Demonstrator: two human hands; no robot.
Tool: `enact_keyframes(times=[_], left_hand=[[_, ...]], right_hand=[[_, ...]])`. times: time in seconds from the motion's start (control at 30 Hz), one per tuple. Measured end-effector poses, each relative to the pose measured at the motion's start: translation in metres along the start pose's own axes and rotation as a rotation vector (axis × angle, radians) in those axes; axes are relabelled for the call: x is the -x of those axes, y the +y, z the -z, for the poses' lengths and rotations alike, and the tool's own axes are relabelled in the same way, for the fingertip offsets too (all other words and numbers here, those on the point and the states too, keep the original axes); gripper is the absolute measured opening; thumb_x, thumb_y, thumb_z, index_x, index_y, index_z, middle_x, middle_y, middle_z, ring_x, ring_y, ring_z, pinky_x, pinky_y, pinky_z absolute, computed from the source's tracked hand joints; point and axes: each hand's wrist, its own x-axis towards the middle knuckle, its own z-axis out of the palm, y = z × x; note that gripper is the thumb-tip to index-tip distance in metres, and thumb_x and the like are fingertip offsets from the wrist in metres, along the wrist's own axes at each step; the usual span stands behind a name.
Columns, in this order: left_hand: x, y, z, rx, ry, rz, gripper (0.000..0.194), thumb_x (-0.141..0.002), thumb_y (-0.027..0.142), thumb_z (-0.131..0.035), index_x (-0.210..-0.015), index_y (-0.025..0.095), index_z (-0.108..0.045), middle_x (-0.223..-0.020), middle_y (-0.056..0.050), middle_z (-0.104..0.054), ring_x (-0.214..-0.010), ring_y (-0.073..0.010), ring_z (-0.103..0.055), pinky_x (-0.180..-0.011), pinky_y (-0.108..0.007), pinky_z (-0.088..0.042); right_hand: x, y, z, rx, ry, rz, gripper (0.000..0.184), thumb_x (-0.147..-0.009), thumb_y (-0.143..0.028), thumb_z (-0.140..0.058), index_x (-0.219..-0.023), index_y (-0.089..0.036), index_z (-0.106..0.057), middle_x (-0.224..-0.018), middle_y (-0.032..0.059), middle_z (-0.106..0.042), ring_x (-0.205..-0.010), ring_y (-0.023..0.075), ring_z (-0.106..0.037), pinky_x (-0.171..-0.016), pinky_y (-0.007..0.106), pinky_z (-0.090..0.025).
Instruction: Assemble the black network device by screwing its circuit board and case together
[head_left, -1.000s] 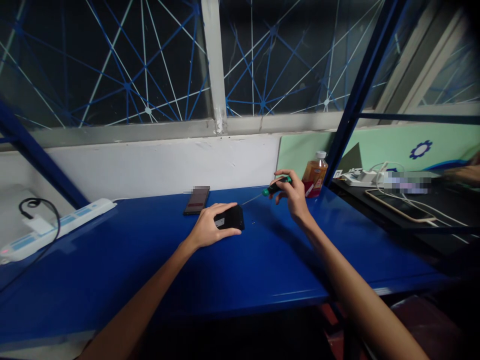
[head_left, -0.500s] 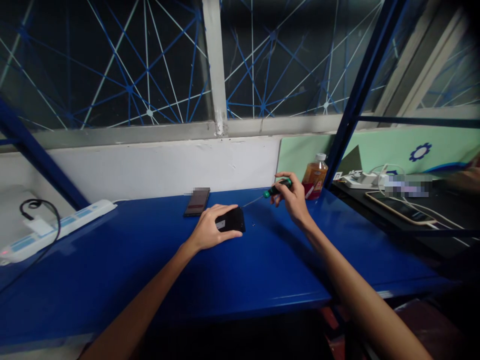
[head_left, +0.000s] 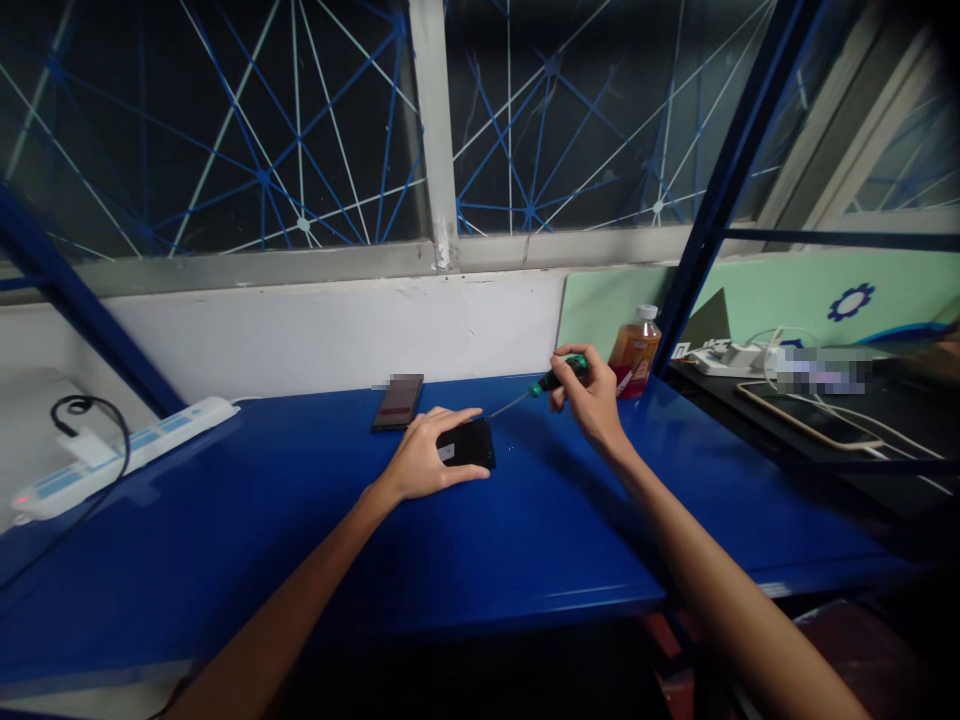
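Note:
My left hand (head_left: 427,462) is closed around the sides of a flat black rectangular device (head_left: 471,444) with a pale label, thumb on its near edge and fingers along the far edge. It lies on the blue table (head_left: 525,550); its exact kind I cannot make out. Between the fingertips of my right hand (head_left: 589,395) is a screwdriver (head_left: 555,376) with a green and black handle. Its thin shaft slants down to the left, the tip at the device's far right corner. Tiny shiny bits (head_left: 511,448), too small to name, lie just right of the device.
Behind my left hand lies a dark phone (head_left: 399,402). A drink bottle (head_left: 636,352) stands beyond my right hand. At the left is a white power strip (head_left: 142,450) with a black cable. Farther right, another phone (head_left: 806,413) and white cables lie on a black surface.
The fingers of my right hand have shifted on the screwdriver handle, the index finger more curled over it. The device stays in my left hand. The whole view has moved slightly.

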Motion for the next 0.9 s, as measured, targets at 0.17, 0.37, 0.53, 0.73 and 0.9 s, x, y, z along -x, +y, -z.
enact_keyframes(times=[0.17,0.37,0.53,0.73,0.9], left_hand=[[0.0001,0.0004,0.0011,0.013,0.005,0.019,0.069,-0.066,0.049,-0.080,-0.127,0.023,-0.059,-0.112,-0.009,-0.067,-0.101,-0.0275,-0.060,-0.089,-0.047,-0.049],[0.0003,-0.0015,0.0014,0.026,0.019,0.011,0.068,-0.067,0.047,-0.080,-0.127,0.024,-0.059,-0.112,-0.010,-0.067,-0.102,-0.0275,-0.061,-0.090,-0.046,-0.049],[-0.0003,-0.0005,0.0019,0.037,0.029,0.009,0.067,-0.067,0.047,-0.080,-0.126,0.023,-0.060,-0.113,-0.010,-0.067,-0.102,-0.0280,-0.061,-0.091,-0.048,-0.049],[-0.0009,0.0008,0.0016,0.045,0.036,-0.001,0.066,-0.066,0.046,-0.080,-0.125,0.024,-0.060,-0.113,-0.010,-0.067,-0.101,-0.0282,-0.061,-0.091,-0.049,-0.050],[-0.0006,0.0004,0.0020,0.044,0.039,0.000,0.065,-0.067,0.046,-0.079,-0.126,0.024,-0.060,-0.114,-0.010,-0.067,-0.102,-0.0286,-0.061,-0.090,-0.049,-0.050]], right_hand=[[0.0005,0.0019,0.0007,0.016,-0.023,-0.013,0.027,-0.088,-0.045,-0.057,-0.102,-0.021,-0.055,-0.052,-0.0057,-0.055,-0.040,0.0119,-0.054,-0.039,0.023,-0.041],[-0.0004,0.0014,-0.0001,-0.020,-0.006,0.014,0.028,-0.086,-0.043,-0.061,-0.101,-0.021,-0.055,-0.049,-0.0076,-0.051,-0.038,0.0115,-0.052,-0.040,0.024,-0.042],[0.0009,0.0000,-0.0002,0.032,-0.008,0.006,0.030,-0.088,-0.048,-0.056,-0.102,-0.021,-0.055,-0.052,-0.0051,-0.055,-0.041,0.0123,-0.055,-0.041,0.024,-0.043],[-0.0007,0.0021,0.0001,0.002,-0.016,0.011,0.032,-0.085,-0.046,-0.062,-0.104,-0.022,-0.053,-0.055,-0.0054,-0.056,-0.042,0.0124,-0.056,-0.041,0.024,-0.043],[0.0005,0.0018,0.0001,0.061,0.007,-0.008,0.032,-0.086,-0.048,-0.060,-0.101,-0.021,-0.055,-0.049,-0.0067,-0.051,-0.039,0.0114,-0.053,-0.040,0.024,-0.042]])
